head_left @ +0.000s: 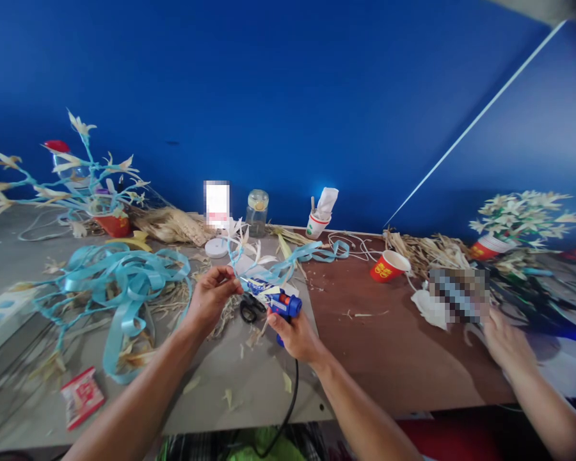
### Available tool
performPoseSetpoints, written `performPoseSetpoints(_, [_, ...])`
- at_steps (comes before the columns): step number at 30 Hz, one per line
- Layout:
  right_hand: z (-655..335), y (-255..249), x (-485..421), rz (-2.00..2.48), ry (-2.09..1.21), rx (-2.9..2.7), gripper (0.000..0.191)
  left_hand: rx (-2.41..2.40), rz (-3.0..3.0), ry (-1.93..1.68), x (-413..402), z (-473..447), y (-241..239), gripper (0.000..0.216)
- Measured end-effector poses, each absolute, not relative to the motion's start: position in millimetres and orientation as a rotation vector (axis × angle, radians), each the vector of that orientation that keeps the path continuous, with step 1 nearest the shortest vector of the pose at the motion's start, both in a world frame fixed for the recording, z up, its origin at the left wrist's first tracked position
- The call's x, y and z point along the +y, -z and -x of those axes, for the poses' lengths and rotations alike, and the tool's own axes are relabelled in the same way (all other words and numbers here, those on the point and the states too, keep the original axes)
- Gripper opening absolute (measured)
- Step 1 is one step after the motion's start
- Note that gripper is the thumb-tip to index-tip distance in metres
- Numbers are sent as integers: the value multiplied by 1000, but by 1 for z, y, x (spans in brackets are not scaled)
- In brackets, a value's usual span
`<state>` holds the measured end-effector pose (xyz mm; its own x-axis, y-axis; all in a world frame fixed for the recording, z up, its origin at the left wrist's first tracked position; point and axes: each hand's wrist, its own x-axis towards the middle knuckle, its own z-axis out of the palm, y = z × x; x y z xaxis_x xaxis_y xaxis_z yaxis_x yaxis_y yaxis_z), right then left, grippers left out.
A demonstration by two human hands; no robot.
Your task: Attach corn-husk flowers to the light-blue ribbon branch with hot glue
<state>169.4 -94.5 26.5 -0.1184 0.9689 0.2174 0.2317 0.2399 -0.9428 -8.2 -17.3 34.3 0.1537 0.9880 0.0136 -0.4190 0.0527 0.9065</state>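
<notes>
My right hand (297, 336) is wrapped around a blue glue gun (288, 304), whose nozzle points left toward my other hand. Its black cord hangs down over the table's front edge. Thumb and fingers pinched, my left hand (214, 291) holds a flower stem with pale husk-like flowers (244, 238) and light blue wrapping. The exact pinch point is partly hidden by the fingers. Black-handled scissors (250, 310) lie just below the nozzle. Light blue ribbon (132, 282) is heaped left of my left hand, and a strand runs behind the flowers.
Blue-stemmed flowers stand in a red cup (112, 224) at left. At the back are a glass jar (256, 218), dried husks (173, 227) and a white cup (317, 225). A red paper cup (386, 267) stands right. Another person's hand (509, 342) holds a blurred-out object.
</notes>
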Motion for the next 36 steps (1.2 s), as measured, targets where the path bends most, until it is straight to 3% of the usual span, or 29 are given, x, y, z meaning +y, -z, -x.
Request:
performPoseSetpoints(21, [-171,-23,-95,1085,-1052,-1480,41,654,-881,-1214,-17,12,-36,22])
performPoseSetpoints(31, [-177,-37,-94,1255,-855,-1592,29,684,-878,-1221,-16,12,-37,24])
performPoseSetpoints(36, [-194,-41,-111,1697,-400,-1753,26,680,-882,-1211,-17,12,-36,22])
